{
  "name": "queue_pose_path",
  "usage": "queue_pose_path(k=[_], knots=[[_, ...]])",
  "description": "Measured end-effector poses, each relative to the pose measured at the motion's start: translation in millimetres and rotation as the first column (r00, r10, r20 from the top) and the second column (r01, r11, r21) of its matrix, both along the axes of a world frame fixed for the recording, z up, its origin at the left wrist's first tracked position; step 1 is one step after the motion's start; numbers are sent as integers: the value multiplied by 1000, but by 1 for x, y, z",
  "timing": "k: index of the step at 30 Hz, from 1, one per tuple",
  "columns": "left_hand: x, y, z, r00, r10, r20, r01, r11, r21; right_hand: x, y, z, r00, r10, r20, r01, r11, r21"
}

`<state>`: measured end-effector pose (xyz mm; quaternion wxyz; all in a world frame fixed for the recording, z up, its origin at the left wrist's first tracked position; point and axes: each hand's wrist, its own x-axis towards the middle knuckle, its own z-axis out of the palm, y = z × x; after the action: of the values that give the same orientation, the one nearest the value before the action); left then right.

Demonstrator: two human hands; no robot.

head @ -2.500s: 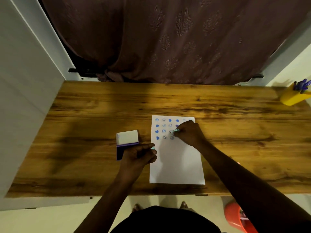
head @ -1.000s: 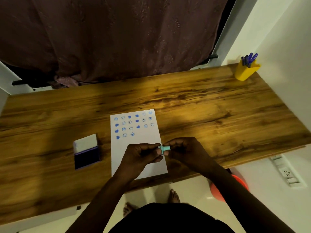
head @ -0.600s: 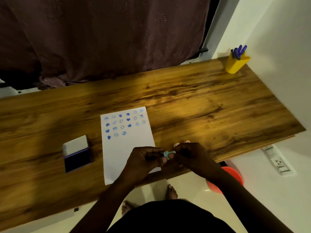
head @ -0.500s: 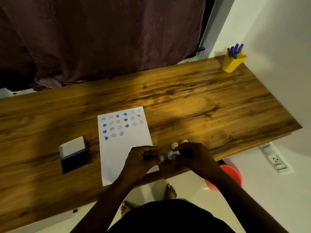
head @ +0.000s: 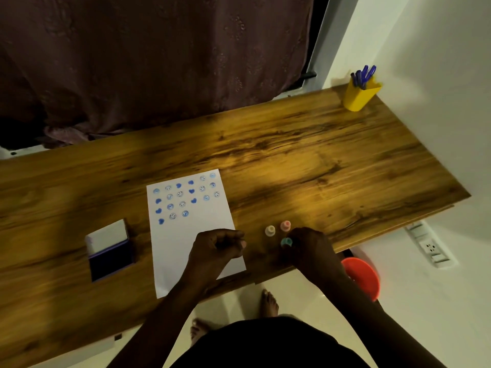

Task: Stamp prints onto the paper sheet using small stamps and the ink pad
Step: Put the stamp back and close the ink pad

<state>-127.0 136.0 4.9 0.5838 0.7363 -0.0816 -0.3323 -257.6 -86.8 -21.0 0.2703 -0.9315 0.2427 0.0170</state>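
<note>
A white paper sheet [head: 191, 232] lies on the wooden table [head: 292, 166], with several blue heart and smiley prints across its top part. The open ink pad [head: 110, 254], dark blue with a white lid, sits left of the sheet. My right hand [head: 310, 248] pinches a small teal stamp [head: 286, 242] right of the sheet, low at the table near the front edge. A cream stamp [head: 270, 230] and a pink stamp [head: 285, 225] stand just beyond it. My left hand [head: 216, 248] rests curled over the sheet's lower right part; nothing shows in it.
A yellow pen holder [head: 360, 94] with blue pens stands at the table's far right corner. A dark curtain [head: 159, 62] hangs behind the table. A red tub [head: 362, 277] sits on the floor below the right edge, and a wall socket [head: 430, 247] is at right.
My right hand left the prints, met my left hand over the sheet's lower edge with the teal stamp, then carried it right, down beside the cream and pink stamps. The view swung right.
</note>
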Motion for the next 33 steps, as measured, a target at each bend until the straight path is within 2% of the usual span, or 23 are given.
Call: queue_pose_path(k=[8,18,26,33], knots=[[1,-1,0,1000,19,2,-19,1000,-5,2,1,-1,999,39,-7,-39,999,32],[6,14,3,997,60,52,-60,998,-5,21,4,42,988,45,151,-46,999,7],[17,68,7,957,290,17,-289,956,-50,93,70,69,943,212,258,-230,972,42],[27,147,11,866,498,44,-495,866,-68,154,144,59,912,345,223,-375,921,106]])
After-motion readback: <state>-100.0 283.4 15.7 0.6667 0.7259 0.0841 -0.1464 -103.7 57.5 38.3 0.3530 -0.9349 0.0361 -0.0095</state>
